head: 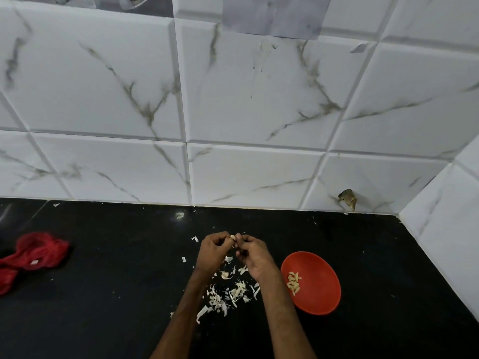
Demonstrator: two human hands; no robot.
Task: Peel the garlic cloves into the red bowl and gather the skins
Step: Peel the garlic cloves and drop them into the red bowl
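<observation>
Pinching garlic clove [233,237], left hand [213,253] and right hand [253,256], beside red bowl [321,290] rim.

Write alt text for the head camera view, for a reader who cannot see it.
The left hand and right hand pinch a garlic clove above scattered skins on a black counter. A red bowl holding peeled cloves sits to their right; red fabric lies far left.
</observation>
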